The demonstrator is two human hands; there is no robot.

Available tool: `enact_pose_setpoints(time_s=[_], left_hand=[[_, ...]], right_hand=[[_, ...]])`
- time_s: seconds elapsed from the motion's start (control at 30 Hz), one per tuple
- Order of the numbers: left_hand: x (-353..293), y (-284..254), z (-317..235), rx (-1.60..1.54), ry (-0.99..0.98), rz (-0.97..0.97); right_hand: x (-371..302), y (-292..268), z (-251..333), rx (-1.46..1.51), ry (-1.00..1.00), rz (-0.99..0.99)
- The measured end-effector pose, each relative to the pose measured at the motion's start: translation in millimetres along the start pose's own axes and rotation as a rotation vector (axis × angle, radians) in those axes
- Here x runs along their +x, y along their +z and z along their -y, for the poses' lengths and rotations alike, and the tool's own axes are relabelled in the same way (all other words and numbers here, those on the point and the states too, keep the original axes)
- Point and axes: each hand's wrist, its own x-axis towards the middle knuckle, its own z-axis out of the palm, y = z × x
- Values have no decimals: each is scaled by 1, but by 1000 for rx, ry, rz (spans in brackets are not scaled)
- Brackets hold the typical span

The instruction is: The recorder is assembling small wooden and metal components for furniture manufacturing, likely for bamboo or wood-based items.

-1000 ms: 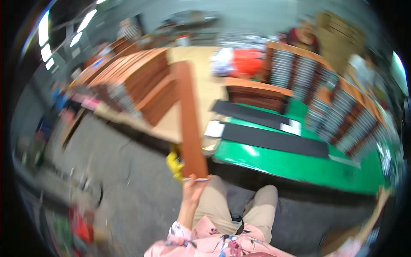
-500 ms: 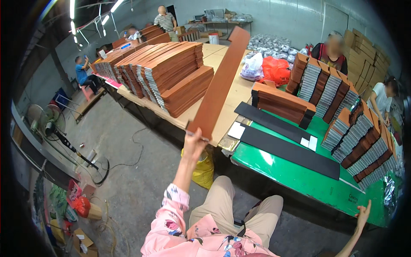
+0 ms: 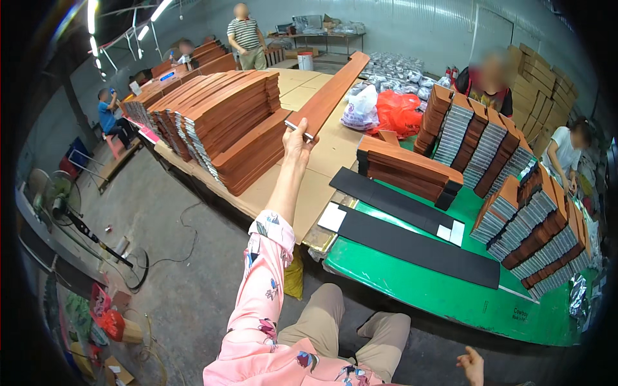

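My left hand (image 3: 298, 145) is closed round the near end of a long reddish-brown wood-look slat (image 3: 331, 96). The slat slants away over the table, its notched far end toward the back. Just left of it stands a big stack of like slats (image 3: 235, 109) with pale grey ends. My right hand (image 3: 472, 365), low at the right in front of the green table, holds nothing; its fingers are apart and loosely bent. Two black strips (image 3: 418, 248) lie on the green tabletop (image 3: 412, 280), with white pieces at their ends.
A short pile of brown slats with black ends (image 3: 405, 164) and several banded stacks (image 3: 470, 135) fill the green table's far right. Red (image 3: 396, 114) and white bags (image 3: 360, 109) sit behind. Co-workers are around the tables. A fan (image 3: 61, 206) stands on the floor at left.
My left hand has gone forward over the table, carrying the slat farther away and lower. My right hand has drawn back from the green table's corner toward my body. The view has shifted slightly.
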Motion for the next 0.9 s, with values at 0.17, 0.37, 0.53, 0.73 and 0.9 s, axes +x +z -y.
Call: enact_pose_setpoints(time_s=[0.17, 0.37, 0.53, 0.73, 0.9], left_hand=[[15, 19, 12, 91, -8, -11], [20, 33, 24, 96, -18, -19], [20, 43, 27, 42, -39, 3], [20, 47, 23, 56, -35, -21], [24, 49, 29, 19, -80, -24]], right_hand=[[-6, 25, -36, 140, 171, 31], [-16, 42, -42, 165, 235, 54], [-23, 51, -41, 217, 312, 76], [-34, 52, -29, 144, 273, 68], [-47, 61, -51, 188, 274, -4]])
